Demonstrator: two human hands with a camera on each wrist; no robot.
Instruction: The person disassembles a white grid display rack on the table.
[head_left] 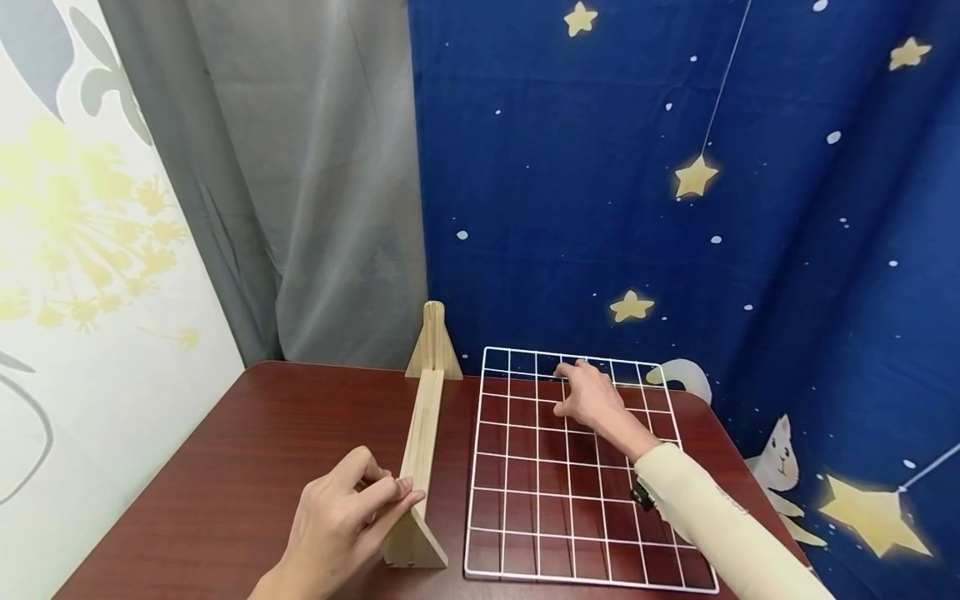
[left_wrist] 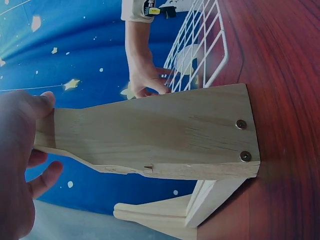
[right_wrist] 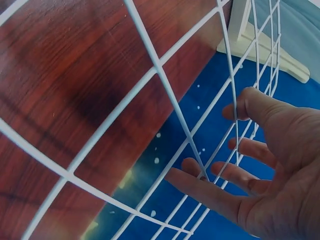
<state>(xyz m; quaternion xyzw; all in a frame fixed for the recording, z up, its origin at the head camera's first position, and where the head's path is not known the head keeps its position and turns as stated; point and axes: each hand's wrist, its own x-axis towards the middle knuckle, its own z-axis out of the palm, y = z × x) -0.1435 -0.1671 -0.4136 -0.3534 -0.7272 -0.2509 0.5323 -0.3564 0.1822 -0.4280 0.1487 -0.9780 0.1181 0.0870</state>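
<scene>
A pale wooden stand [head_left: 423, 433], a long bar between two tapered end pieces, stands on the table. My left hand [head_left: 337, 517] pinches the narrow top of its near end piece [left_wrist: 150, 132] between thumb and fingers. Two screw heads [left_wrist: 241, 124] show low on that piece. To the right of the stand, a white wire grid [head_left: 537, 492] is tilted up from the table, its far edge raised. My right hand [head_left: 592, 398] holds the grid near that far edge. In the right wrist view its thumb and fingers [right_wrist: 210, 195] lie about the wires, some behind them.
The dark red wooden table [head_left: 247, 467] extends left of the stand. A blue curtain [head_left: 540, 208] with stars and a grey curtain [head_left: 337, 192] hang behind its far edge. A white patterned cloth [head_left: 90, 250] is at the left.
</scene>
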